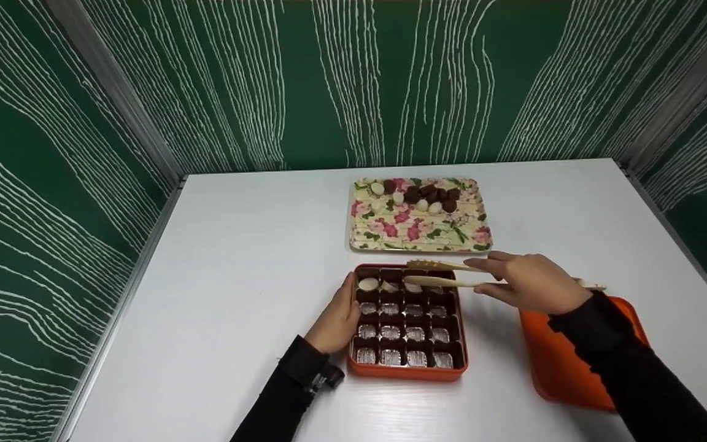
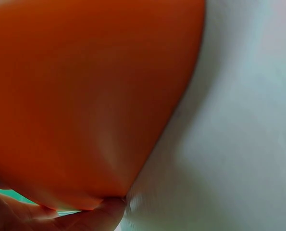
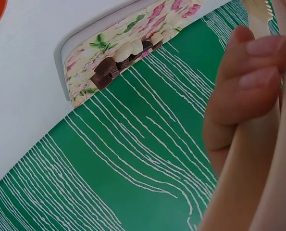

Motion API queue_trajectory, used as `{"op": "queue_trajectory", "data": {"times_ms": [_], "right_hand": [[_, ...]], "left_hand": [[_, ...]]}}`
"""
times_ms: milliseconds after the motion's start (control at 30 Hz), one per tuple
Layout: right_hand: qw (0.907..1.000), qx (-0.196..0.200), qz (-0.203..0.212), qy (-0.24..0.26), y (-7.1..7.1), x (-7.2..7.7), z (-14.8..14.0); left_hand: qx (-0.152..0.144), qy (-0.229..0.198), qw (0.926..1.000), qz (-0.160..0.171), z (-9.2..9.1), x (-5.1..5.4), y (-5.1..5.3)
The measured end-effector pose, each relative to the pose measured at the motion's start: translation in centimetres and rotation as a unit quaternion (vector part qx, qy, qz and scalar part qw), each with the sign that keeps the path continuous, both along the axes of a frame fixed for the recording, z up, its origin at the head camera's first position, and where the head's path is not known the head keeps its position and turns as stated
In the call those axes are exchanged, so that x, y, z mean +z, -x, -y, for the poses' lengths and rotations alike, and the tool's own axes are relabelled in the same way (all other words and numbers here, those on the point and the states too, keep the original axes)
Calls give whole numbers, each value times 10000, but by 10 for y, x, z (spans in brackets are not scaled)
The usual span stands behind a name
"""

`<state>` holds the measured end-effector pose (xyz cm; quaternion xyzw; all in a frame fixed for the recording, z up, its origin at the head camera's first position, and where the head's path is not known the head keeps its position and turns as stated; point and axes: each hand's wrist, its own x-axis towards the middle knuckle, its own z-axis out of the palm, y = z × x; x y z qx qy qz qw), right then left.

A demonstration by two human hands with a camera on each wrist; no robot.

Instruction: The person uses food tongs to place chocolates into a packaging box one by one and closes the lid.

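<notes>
My left hand (image 1: pixel 335 320) holds the left side of an orange-red box (image 1: pixel 405 372), thumb by its rim; in the left wrist view its fingers touch the outer wall (image 2: pixel 109 96). A brown divided insert (image 1: pixel 402 322) fills the box. White chocolates (image 1: pixel 367 283) lie in its far row. My right hand (image 1: pixel 534 282) grips wooden tongs (image 1: pixel 452 282) from the right. Their tips stand apart over the far row, partly covering the third compartment's white piece (image 1: pixel 413 287). The right wrist view shows fingers (image 3: pixel 248 91) curled against the tongs.
Beyond the box lies a flowered tray (image 1: pixel 415 239) with several dark chocolates (image 1: pixel 430 193) and white ones (image 1: pixel 421 205). An orange lid or tray (image 1: pixel 568 362) lies to the right, under my right forearm. Green white-streaked walls (image 1: pixel 304 92) border the white table (image 1: pixel 237 276).
</notes>
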<state>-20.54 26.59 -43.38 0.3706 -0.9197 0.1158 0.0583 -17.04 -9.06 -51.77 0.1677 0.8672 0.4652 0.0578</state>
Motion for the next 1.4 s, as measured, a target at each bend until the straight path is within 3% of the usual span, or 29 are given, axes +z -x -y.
{"op": "queue_trajectory", "data": {"times_ms": [100,300,400,833,1400], "right_hand": [[9998,-160,-37,95,7,0,0],[9959,-657,-619,75,30,-6,5],[9931,-958,-670,80,43,-10,8],[9791,-2005,227,-239,98,-26,22],[9724,-2262,422,-381,116,-28,37]], "left_hand": [[-28,20,10000,11,0,0,0],[-114,81,9999,-1,0,-2,0],[-73,81,9999,-14,0,-1,0],[29,71,9999,79,0,-1,-2],[-42,101,9999,-47,2,-1,-1]]}}
